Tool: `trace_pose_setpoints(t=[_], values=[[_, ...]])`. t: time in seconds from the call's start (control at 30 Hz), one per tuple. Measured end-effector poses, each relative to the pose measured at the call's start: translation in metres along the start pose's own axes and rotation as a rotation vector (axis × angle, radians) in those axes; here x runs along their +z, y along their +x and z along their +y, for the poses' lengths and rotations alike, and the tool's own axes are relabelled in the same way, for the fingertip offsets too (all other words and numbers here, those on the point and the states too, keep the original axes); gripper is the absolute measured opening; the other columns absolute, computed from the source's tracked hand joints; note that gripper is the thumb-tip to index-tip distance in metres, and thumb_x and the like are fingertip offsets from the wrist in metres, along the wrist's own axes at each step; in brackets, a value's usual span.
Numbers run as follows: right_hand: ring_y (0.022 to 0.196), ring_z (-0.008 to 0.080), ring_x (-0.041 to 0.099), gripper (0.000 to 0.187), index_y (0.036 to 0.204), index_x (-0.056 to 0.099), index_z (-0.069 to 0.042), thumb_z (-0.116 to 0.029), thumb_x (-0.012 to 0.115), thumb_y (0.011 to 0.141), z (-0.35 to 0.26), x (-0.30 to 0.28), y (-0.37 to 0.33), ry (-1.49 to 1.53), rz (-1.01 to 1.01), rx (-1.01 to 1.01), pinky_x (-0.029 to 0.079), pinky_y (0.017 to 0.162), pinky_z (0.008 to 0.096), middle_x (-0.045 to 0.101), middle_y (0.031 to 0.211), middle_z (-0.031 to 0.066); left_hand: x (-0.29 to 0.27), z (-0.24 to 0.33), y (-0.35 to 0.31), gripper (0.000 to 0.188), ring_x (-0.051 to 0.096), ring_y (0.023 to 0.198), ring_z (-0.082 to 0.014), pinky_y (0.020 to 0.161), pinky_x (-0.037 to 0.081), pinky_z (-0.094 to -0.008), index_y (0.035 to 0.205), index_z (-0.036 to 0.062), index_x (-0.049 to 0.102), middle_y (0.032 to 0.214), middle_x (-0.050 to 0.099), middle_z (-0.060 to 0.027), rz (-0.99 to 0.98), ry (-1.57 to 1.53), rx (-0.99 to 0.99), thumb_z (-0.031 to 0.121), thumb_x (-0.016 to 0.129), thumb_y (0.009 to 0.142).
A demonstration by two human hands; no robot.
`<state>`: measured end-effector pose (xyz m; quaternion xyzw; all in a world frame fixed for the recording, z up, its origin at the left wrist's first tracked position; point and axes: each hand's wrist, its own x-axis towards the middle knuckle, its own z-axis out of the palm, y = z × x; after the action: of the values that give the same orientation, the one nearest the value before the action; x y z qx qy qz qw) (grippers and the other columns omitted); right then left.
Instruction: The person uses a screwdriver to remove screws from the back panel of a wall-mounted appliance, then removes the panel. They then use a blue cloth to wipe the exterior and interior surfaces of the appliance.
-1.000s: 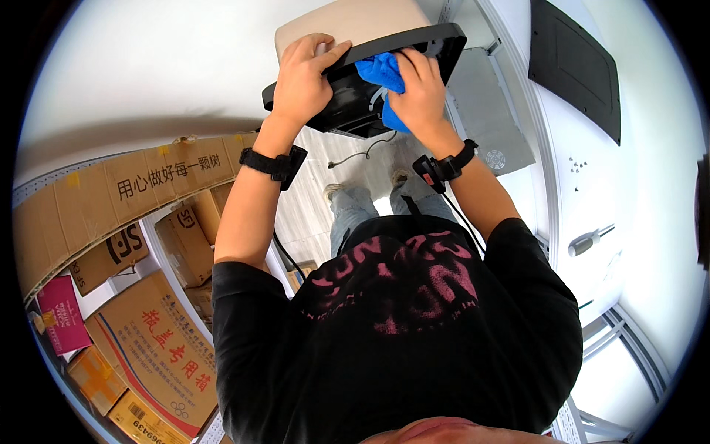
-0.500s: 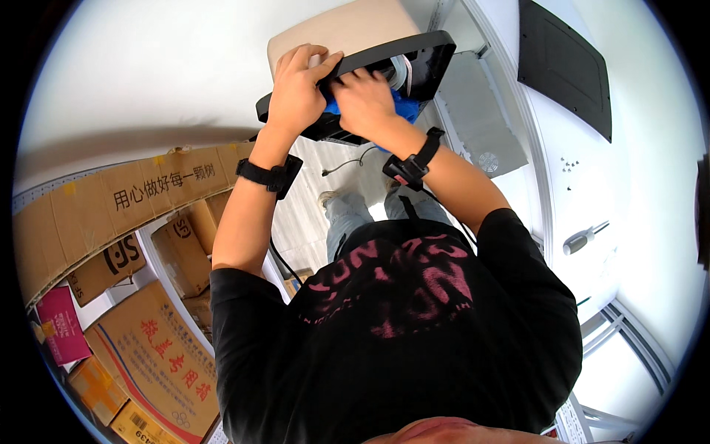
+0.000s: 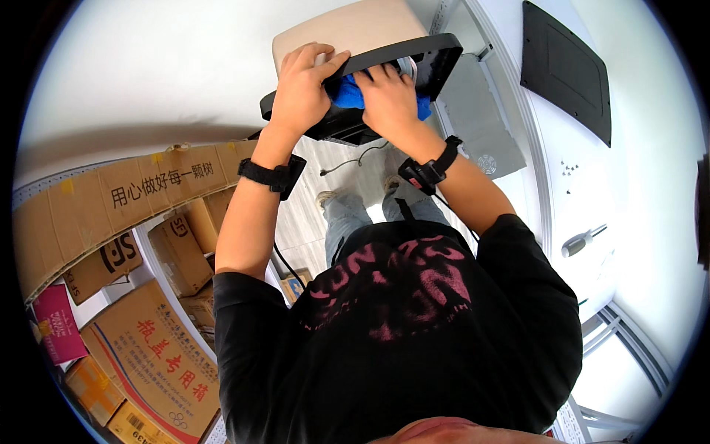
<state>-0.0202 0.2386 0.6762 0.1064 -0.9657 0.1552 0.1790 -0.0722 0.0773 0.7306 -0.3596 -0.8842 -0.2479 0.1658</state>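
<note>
A beige-bodied appliance (image 3: 347,31) with a black rim (image 3: 403,49) stands at the top of the view, its dark opening facing me. My left hand (image 3: 302,92) grips the rim at its left part, the fingers curled over the top. Inside the opening, my right hand (image 3: 390,102) is closed on a bunched blue cloth (image 3: 345,92), pressing it against the dark interior. Bits of the cloth stick out on both sides of that hand. Its fingertips are partly hidden under the rim. A pale, curved part shows just beyond them.
To the right, a white surface holds a black panel (image 3: 568,74), several small screws (image 3: 569,169) and a screwdriver (image 3: 578,243). Cardboard boxes (image 3: 151,355) fill a shelf at left. A cable (image 3: 359,160) trails over the floor by my feet.
My right hand has slid to the right inside the opening with the blue cloth, and more of the cloth shows. The left hand keeps its grip on the rim.
</note>
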Motion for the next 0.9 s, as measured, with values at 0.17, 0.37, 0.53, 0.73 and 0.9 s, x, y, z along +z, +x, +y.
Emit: trace_pose_setpoints(t=[0.17,0.37,0.53,0.73,0.9], values=[[0.110,0.0272,0.049,0.042,0.101,0.067,-0.012,-0.012,0.075,0.060,-0.028,0.016,0.000,0.036,0.004,-0.026,0.041,0.076,0.0426,0.054,0.109,0.0055,0.003,-0.004,0.002,0.053,0.052,0.107,-0.0333,0.095,0.040,-0.0393,0.110,0.0133,0.071,0.109,0.060,-0.0102,-0.014,0.020,0.021,-0.009,0.053,0.064],[0.116,0.0269,0.047,0.044,0.103,0.066,-0.008,-0.001,0.068,0.060,-0.033,0.008,-0.007,0.217,-0.004,-0.081,0.041,0.080,0.0415,0.055,0.120,0.0060,0.003,-0.002,0.003,0.053,0.052,0.107,-0.0332,0.095,0.041,-0.0394,0.110,0.0126,0.070,0.109,0.060,-0.0104,-0.024,0.003,-0.004,-0.009,0.055,0.063],[0.113,0.0289,0.053,0.053,0.111,0.064,-0.007,0.004,0.063,0.059,-0.003,-0.026,-0.039,0.481,0.031,-0.200,0.046,0.086,0.0395,0.053,0.129,0.0085,-0.005,0.006,0.005,0.052,0.051,0.110,-0.0332,0.097,0.040,-0.0399,0.112,0.0123,0.067,0.113,0.058,-0.0102,-0.066,-0.006,-0.047,-0.007,0.060,0.064],[0.113,0.0355,0.055,0.057,0.117,0.060,-0.005,0.002,0.063,0.061,0.050,-0.064,-0.078,0.686,0.201,0.145,0.044,0.096,0.0397,0.055,0.127,0.0141,-0.004,0.024,0.020,0.059,0.049,0.116,-0.0341,0.100,0.039,-0.0436,0.123,0.0144,0.056,0.126,0.051,-0.0125,-0.140,0.093,-0.016,0.002,0.069,0.067],[0.112,0.0370,0.055,0.050,0.119,0.058,-0.001,0.000,0.063,0.069,0.090,-0.030,-0.080,0.502,0.415,0.350,0.046,0.093,0.0385,0.056,0.126,0.0151,0.017,0.054,0.056,0.068,0.047,0.120,-0.0340,0.100,0.039,-0.0426,0.129,0.0171,0.052,0.132,0.048,-0.0141,-0.157,0.141,0.115,0.007,0.074,0.066]])
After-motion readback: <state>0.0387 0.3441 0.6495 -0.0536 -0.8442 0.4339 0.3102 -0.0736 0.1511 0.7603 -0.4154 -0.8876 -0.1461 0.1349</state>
